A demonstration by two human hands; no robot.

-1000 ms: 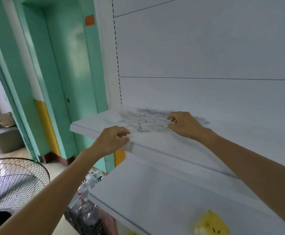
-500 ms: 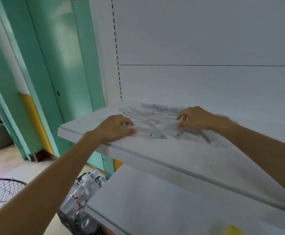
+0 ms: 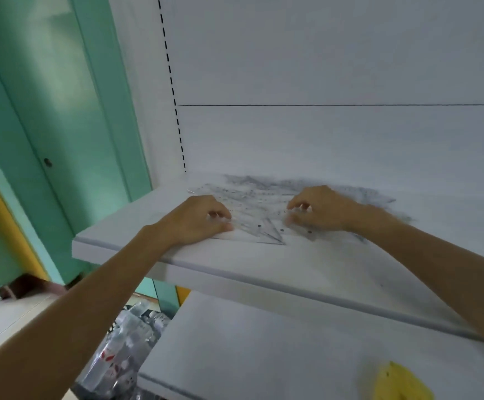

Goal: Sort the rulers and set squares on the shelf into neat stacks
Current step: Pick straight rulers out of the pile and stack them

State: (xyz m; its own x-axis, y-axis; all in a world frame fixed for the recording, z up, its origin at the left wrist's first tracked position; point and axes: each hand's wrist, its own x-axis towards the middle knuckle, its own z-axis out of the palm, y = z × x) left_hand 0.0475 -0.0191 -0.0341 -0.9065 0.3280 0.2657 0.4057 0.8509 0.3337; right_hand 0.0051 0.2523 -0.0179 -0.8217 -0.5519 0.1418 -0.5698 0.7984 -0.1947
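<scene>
The clear rulers and set squares (image 3: 259,215) lie in a messy pile on the white shelf (image 3: 235,264), near its left end. The left hand (image 3: 199,220) sits on the left side of the pile with its fingers curled down. The right hand (image 3: 324,210) sits on the right side, curled too. I cannot tell if either hand has hold of a piece or only presses on it.

The pieces look thin and slippery. A push could slide some off the front edge, down to the lower shelf (image 3: 264,356) or the bottles (image 3: 125,339) below. Lifting one piece could drag others along, since they lie across each other.

The pieces are see-through and blurry, so I cannot count them or tell a ruler from a set square. The right arm hides part of the pile. A yellow thing (image 3: 402,382) is cut off at the bottom.
</scene>
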